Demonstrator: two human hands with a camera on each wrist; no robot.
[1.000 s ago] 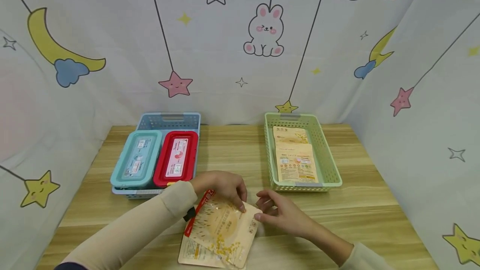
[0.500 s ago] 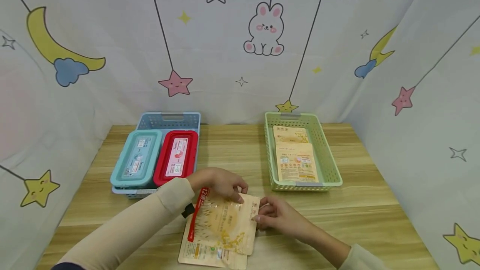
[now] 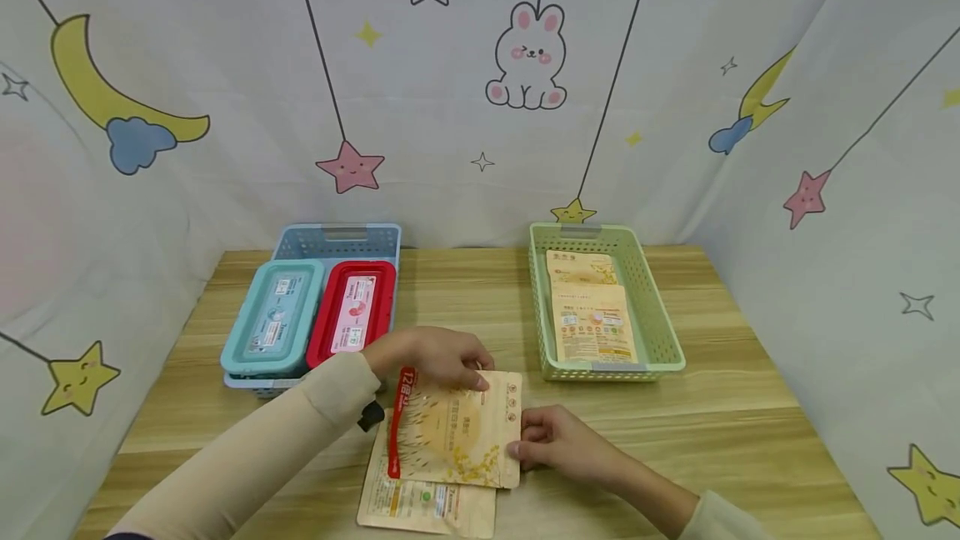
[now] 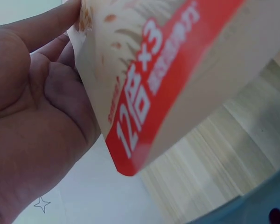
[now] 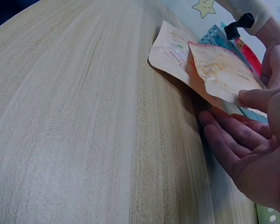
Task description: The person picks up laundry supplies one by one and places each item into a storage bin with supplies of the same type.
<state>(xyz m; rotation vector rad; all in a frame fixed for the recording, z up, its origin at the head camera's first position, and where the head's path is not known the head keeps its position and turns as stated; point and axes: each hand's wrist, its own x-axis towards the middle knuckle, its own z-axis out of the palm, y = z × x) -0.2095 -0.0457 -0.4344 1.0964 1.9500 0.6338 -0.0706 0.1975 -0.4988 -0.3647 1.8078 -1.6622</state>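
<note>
So, left hand point(image 3: 444, 354) and right hand point(image 3: 566, 445) are pinching the red-striped pouch point(image 3: 453, 432) by its edges; it's overlapping the lower pouch point(image 3: 427, 507), in front and left of the green basket point(image 3: 651, 311).

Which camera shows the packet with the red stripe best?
The head view: there the packet shows nearly its whole front, the left hand hiding a little. The left wrist view shows just its striped end, close up; the right wrist view shows it slanted.
</note>
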